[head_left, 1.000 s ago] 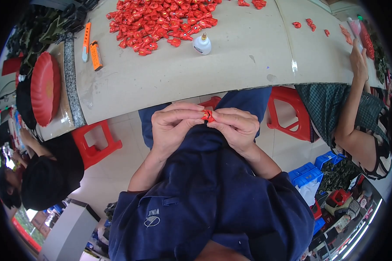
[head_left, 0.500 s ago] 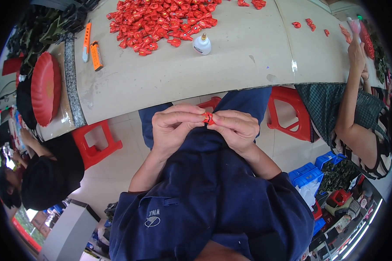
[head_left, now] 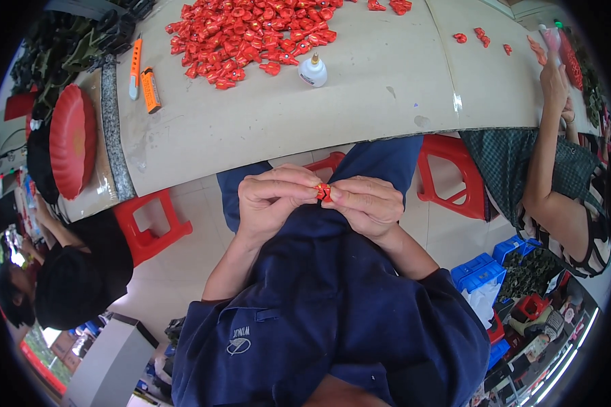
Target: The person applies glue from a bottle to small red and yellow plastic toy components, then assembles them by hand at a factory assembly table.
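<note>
Pinching one red piece between my left fingers and right fingers, both closed narrowly on it, I hold it off the surface, short of its near edge. This step looks like pressing or twisting, I cannot tell which; the next move seems to call for a steady, even grip.

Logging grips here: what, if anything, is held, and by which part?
A small red piece: its left end is pinched by the left hand, its right end by the right hand.
</note>
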Tool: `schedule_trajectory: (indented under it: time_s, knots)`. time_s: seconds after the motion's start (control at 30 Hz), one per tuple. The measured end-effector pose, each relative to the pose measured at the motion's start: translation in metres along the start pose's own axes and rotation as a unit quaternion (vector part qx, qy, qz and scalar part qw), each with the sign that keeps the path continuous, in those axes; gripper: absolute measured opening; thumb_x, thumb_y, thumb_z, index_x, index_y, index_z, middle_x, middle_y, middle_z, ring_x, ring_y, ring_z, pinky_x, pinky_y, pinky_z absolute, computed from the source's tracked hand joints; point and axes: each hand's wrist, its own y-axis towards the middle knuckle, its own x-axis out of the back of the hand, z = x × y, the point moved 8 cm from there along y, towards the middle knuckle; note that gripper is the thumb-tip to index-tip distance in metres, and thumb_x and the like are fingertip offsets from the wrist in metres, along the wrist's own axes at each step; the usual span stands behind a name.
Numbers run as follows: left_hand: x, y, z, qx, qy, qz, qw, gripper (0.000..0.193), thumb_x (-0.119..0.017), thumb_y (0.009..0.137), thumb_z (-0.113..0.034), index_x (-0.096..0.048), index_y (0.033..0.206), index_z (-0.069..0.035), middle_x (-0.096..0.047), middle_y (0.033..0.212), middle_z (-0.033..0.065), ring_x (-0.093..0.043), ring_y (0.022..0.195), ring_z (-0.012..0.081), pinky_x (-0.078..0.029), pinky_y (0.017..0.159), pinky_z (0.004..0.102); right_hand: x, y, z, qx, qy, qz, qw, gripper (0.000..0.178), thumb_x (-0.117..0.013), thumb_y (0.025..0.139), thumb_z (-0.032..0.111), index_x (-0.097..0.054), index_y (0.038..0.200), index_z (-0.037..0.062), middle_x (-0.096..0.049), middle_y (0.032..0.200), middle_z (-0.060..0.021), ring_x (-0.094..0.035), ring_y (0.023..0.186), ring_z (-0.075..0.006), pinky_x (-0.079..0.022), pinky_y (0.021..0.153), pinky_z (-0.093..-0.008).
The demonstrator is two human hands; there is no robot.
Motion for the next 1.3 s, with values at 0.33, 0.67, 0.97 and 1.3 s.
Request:
schedule_trajectory:
  time_s: [0.33, 0.67, 0.97, 1.3]
  knots:
    - [0.007, -0.004, 0.008, 0.075, -0.005, -0.079, 0.994, 0.016, -0.062, 0.072, 0.008, -0.065, 0.086, 0.002, -0.06, 0.095, 0.0133, -0.06, 0.084, 0.0181, -0.052, 0.071, 0.0254, -0.002, 0.003, -0.015, -0.134, 0.016, 0.0, 0.991, 0.022, -0.07, 0.065, -0.006, -0.064, 0.086, -0.002, -0.063, 0.078, -0.0145, -0.063, 0.067, -0.0188, -0.051, 0.059, -0.0239]
    - [0.005, 0.0, 0.004, 0.098, 0.0, -0.093, 0.991, 0.018, -0.06, 0.074, 0.01, -0.063, 0.091, 0.004, -0.056, 0.099, 0.0142, -0.059, 0.085, 0.0191, -0.054, 0.073, 0.0275, -0.007, -0.013, -0.044, -0.333, 0.26, -0.067, 0.904, 0.027, -0.064, 0.073, -0.006, -0.059, 0.099, -0.0054, -0.062, 0.088, -0.0139, -0.063, 0.072, -0.0163, -0.051, 0.064, -0.0229]
    - [0.001, 0.001, 0.003, 0.093, 0.008, -0.081, 0.992, 0.019, -0.06, 0.073, 0.01, -0.062, 0.091, 0.004, -0.055, 0.1, 0.0142, -0.059, 0.086, 0.0197, -0.054, 0.072, 0.0278, -0.011, -0.012, -0.044, -0.359, 0.265, -0.022, 0.895, 0.027, -0.062, 0.076, -0.004, -0.058, 0.102, -0.0047, -0.063, 0.087, -0.0107, -0.062, 0.073, -0.0141, -0.052, 0.064, -0.0231]
    - [0.001, 0.002, 0.005, 0.085, -0.042, -0.075, 0.993, 0.023, -0.06, 0.074, 0.008, -0.06, 0.097, 0.005, -0.055, 0.102, 0.0143, -0.059, 0.088, 0.0198, -0.053, 0.075, 0.0282, -0.006, -0.002, -0.036, -0.293, 0.191, -0.01, 0.937, 0.022, -0.062, 0.075, -0.005, -0.061, 0.097, -0.0042, -0.061, 0.086, -0.0114, -0.061, 0.071, -0.0138, -0.051, 0.062, -0.0212]
